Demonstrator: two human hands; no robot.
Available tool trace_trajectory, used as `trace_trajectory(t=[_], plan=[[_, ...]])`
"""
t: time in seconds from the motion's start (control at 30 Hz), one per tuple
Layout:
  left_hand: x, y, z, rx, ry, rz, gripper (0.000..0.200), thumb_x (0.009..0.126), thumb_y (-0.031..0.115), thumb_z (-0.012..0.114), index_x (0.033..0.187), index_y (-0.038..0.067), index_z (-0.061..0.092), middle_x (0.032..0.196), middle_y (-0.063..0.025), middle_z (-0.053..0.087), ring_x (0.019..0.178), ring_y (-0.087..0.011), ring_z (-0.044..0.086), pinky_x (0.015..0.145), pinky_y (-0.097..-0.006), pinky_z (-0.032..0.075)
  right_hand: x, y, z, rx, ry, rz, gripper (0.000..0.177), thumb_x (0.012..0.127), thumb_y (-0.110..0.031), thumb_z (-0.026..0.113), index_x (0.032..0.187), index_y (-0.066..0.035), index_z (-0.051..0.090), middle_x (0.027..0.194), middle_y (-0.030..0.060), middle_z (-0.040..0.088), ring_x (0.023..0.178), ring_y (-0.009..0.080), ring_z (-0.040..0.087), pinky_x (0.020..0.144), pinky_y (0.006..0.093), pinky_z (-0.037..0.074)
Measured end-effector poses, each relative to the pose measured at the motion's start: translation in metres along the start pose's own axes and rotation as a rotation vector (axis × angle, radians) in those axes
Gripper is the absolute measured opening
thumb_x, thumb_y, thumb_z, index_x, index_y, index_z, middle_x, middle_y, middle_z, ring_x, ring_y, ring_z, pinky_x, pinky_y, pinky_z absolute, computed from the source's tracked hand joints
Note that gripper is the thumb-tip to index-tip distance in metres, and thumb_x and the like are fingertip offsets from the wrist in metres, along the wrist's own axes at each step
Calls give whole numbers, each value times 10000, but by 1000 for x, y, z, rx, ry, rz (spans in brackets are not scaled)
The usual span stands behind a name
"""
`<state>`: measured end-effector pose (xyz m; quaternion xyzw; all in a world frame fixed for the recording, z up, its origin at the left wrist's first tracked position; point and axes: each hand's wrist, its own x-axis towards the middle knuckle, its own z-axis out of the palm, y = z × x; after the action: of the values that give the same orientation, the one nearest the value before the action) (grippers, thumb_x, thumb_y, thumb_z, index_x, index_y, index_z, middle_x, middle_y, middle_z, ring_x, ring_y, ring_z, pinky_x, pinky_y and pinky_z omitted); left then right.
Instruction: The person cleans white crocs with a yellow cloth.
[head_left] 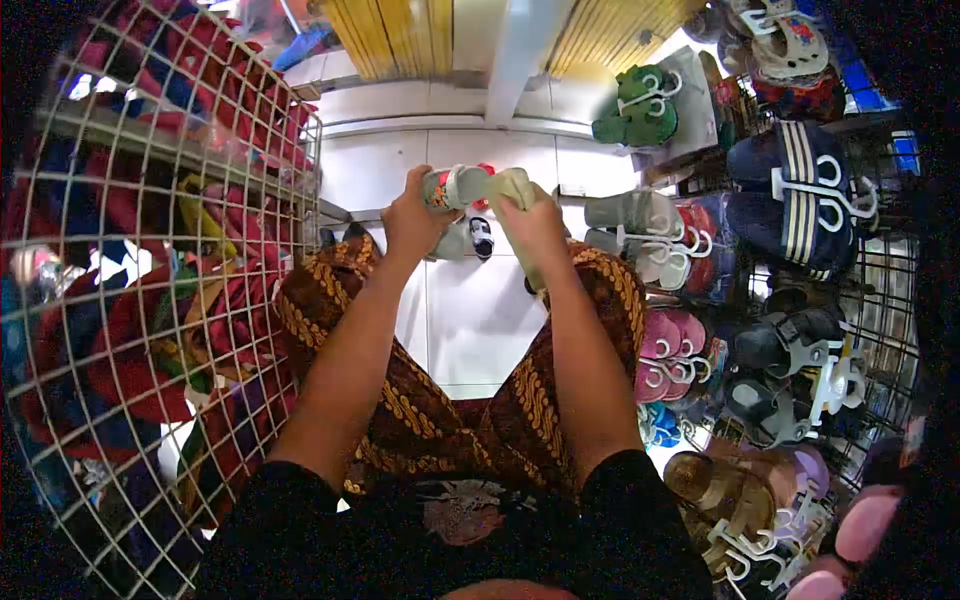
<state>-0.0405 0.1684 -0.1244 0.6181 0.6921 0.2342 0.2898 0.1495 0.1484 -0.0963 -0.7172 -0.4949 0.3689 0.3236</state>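
My left hand [408, 218] is closed round a small grey-green clog [438, 190] with a pale strap and a bright red and yellow picture on it. In my right hand [537, 230] is a bunched beige cloth [513, 188], its loose end hanging down along the wrist. The cloth is right at the clog's open end, where the two overlap in this view. Below them, a small black-and-white shoe [482, 237] lies on the white tiled floor [480, 320]. Another grey-green piece [450, 243] shows beneath my left hand, partly covered.
A wire grid rack [150, 250] with red and dark goods behind it rises on the left. Sandals hang on white hooks along the right, among them green ones [637, 115], striped navy slides [795, 190] and pink ones [672, 340]. Yellow slatted panels [390, 35] stand ahead.
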Motion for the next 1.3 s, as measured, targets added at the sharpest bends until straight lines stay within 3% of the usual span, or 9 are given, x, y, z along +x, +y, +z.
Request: trace_trajectory(t=[0.23, 0.33, 0.43, 0.57, 0.7, 1.0, 1.13, 1.23, 1.3], plan=[[-2, 2, 15, 87, -40, 122, 708, 649, 261, 844, 1256, 168, 491, 959, -104, 712, 913, -323, 680, 798, -460, 461, 18, 16, 5, -308, 46, 178, 410, 783, -409, 680, 965, -42, 644, 848, 213, 683, 848, 405, 661, 740, 470, 518], [-2, 2, 18, 136, -83, 80, 696, 654, 246, 835, 1258, 178, 497, 964, -89, 711, 925, -300, 673, 833, -454, 408, 10, 23, 19, -326, -91, 27, 430, 792, -400, 685, 999, -26, 632, 848, 243, 679, 834, 423, 661, 736, 494, 520], [-4, 4, 16, 105, -88, 95, 703, 657, 240, 834, 1270, 193, 493, 976, -77, 709, 946, -289, 665, 882, -453, 363, 20, 32, 21, -395, -19, 203, 448, 774, -394, 697, 1101, -99, 616, 938, 214, 686, 894, 417, 661, 793, 508, 526], [-1, 5, 17, 144, -108, 42, 704, 663, 244, 832, 1276, 202, 489, 982, -76, 707, 938, -293, 666, 876, -454, 366, 8, 21, 26, -280, -44, -39, 394, 785, -365, 693, 997, -41, 620, 853, 241, 680, 827, 430, 657, 751, 503, 520], [-2, -2, 22, 142, -88, 80, 708, 655, 242, 836, 1271, 198, 492, 963, -76, 708, 927, -291, 670, 877, -451, 366, 19, 34, 26, -228, 63, 121, 370, 775, -332, 692, 1008, -56, 613, 851, 245, 672, 852, 446, 646, 754, 499, 521], [-4, 6, 18, 168, -97, 28, 684, 658, 234, 826, 1255, 186, 496, 937, -87, 711, 921, -296, 675, 869, -461, 370, 11, 27, 34, -318, -7, -36, 367, 797, -331, 673, 1019, -50, 595, 881, 247, 671, 851, 440, 651, 755, 522, 521], [-7, 5, 16, 210, -100, 32, 685, 659, 241, 824, 1254, 184, 489, 942, -91, 711, 925, -304, 675, 861, -457, 376, 26, 54, 40, -254, 143, 235, 336, 801, -314, 681, 941, -18, 605, 850, 240, 672, 821, 423, 661, 722, 482, 533], [-1, -2, 16, 171, -96, -67, 687, 666, 255, 820, 1260, 185, 483, 955, -93, 709, 937, -306, 672, 857, -458, 378, 22, 39, 30, -88, 132, 63, 338, 810, -315, 687, 950, -18, 608, 852, 236, 675, 828, 414, 666, 733, 481, 533], [0, -6, 14, 154, -98, -11, 681, 669, 259, 816, 1259, 181, 483, 952, -92, 710, 935, -306, 672, 850, -460, 382, 19, 37, 32, -253, 41, 51, 391, 824, -344, 683, 1018, -16, 595, 874, 238, 675, 831, 416, 667, 746, 479, 535]])
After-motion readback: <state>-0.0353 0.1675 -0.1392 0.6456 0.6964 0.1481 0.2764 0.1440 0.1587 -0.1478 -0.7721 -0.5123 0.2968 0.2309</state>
